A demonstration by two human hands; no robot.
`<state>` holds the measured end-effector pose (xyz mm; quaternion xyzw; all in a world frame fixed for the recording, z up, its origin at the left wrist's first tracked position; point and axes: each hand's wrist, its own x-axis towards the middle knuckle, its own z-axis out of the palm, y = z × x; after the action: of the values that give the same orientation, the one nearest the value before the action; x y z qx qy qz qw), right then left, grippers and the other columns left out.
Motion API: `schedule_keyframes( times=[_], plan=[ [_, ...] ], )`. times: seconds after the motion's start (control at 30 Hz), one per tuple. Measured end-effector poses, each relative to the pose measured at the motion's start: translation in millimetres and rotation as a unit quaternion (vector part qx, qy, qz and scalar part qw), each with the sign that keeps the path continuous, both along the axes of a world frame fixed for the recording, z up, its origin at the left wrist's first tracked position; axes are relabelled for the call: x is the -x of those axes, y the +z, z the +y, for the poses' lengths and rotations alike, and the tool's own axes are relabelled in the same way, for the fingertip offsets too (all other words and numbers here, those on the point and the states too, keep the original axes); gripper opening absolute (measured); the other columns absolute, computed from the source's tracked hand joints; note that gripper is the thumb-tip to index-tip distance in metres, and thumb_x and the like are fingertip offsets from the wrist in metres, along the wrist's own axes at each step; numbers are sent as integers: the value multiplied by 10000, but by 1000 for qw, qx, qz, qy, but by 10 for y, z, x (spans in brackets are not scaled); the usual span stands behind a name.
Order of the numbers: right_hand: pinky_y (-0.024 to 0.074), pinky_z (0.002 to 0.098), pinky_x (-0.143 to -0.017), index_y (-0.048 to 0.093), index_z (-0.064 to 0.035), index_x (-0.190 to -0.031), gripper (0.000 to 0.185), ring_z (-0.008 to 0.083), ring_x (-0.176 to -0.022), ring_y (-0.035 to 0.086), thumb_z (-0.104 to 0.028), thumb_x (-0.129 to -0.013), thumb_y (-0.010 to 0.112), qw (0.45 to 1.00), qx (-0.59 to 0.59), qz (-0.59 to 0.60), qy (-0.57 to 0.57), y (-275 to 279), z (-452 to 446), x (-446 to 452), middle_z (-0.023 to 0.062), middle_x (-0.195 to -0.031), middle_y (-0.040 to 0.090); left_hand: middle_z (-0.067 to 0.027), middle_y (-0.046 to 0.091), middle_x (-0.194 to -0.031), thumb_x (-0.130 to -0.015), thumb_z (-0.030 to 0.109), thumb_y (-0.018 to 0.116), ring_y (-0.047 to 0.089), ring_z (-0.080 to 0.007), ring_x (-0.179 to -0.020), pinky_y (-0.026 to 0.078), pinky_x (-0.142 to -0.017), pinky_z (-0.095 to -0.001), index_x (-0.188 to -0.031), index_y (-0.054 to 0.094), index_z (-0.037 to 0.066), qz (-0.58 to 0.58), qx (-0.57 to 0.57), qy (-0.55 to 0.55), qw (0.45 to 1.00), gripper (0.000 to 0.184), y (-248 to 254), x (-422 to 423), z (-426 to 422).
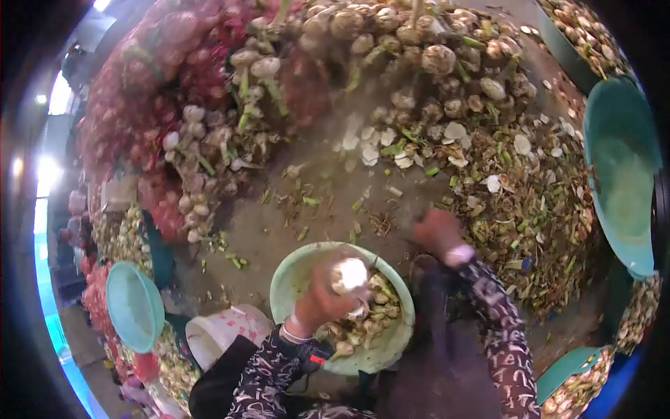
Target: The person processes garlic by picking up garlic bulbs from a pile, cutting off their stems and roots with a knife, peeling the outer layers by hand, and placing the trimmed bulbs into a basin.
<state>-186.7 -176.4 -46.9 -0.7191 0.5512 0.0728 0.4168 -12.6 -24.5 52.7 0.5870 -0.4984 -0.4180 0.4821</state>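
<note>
Over the left part of a pale green basin (285, 269), my left hand (328, 290) is closed around a white garlic bulb (350, 274). More garlic bulbs (377, 314) lie inside the basin, below and to the right of that hand. My right hand (438, 232) is off the basin's upper right side, above the brown work surface (269, 223). Its fingers are blurred and look curled, and whatever they may hold cannot be made out.
A heap of garlic (440, 59) spans the top, beside red mesh sacks (153, 84). Stalks and peelings (530, 223) pile at the right. Around stand a teal basin (135, 307), a white bucket (223, 332) and a large green tub (624, 174).
</note>
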Motion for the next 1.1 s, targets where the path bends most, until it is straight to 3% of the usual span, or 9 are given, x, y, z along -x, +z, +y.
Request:
schedule_keyframes(
  times=[0.23,0.43,0.57,0.67,0.73,0.83,0.9,1.0,1.1],
  plan=[
    [481,433,-674,592,26,-869,399,404,-758,578,-328,-686,608,998,56,-28,-23,-293,271,397,236,-796,601,-58,574,-865,-707,100,640,565,-160,-830,467,-711,-294,-1002,514,36,-107,-87,121,983,327,-268,-165,-178],
    [474,440,-696,607,-34,-912,367,394,-764,577,-339,-708,584,959,98,-247,-102,12,298,72,222,-805,604,-60,559,-780,-844,230,493,567,-234,-750,510,-691,-365,-939,521,58,535,29,270,800,199,-701,-149,-73],
    [473,433,-693,604,-22,-893,369,401,-750,576,-342,-709,604,895,45,-412,-163,670,188,-121,236,-796,602,-62,574,-805,-811,285,537,552,-236,-728,503,-699,-359,-915,552,52,592,-4,341,731,256,-607,24,-178],
    [476,406,-697,598,-36,-890,311,373,-747,591,-296,-721,618,987,-50,-147,37,458,287,-205,226,-797,605,-64,552,-729,-767,238,544,558,-221,-685,496,-624,-324,-832,534,56,641,-32,338,688,194,-116,136,-324],
    [473,425,-721,595,21,-895,348,395,-794,592,-278,-716,610,978,13,-206,33,-76,483,108,242,-807,607,-51,563,-810,-742,250,595,554,-178,-751,477,-708,-278,-947,551,34,403,-101,117,902,301,-30,-58,-214],
    [475,421,-719,604,21,-895,355,402,-789,589,-282,-711,612,986,-50,-150,-53,-193,400,374,244,-804,606,-69,550,-1006,-722,326,645,520,-162,-927,405,-862,-269,-1096,531,17,103,-148,-241,954,498,-50,-564,-88],
    [476,417,-716,613,16,-889,368,398,-794,588,-295,-691,624,999,0,-49,-5,-397,441,488,246,-815,604,-103,523,-1124,-755,272,637,486,-194,-1043,361,-933,-326,-1156,499,27,-254,-93,-229,935,489,-371,-1206,-12],
    [477,419,-707,610,19,-889,421,391,-802,589,-338,-667,639,998,-19,-49,-36,-34,433,379,248,-828,602,-156,535,-1128,-758,333,615,511,-254,-1025,399,-875,-353,-1174,468,2,-104,-247,203,942,551,-628,-1964,-435],
    [474,417,-712,616,1,-897,425,379,-817,593,-358,-671,636,999,-17,37,-29,-260,536,388,241,-847,604,-188,532,-1153,-741,382,610,521,-299,-1054,422,-858,-356,-1138,484,-22,-273,-225,384,853,580,-1543,-3252,-731]
  ],
)
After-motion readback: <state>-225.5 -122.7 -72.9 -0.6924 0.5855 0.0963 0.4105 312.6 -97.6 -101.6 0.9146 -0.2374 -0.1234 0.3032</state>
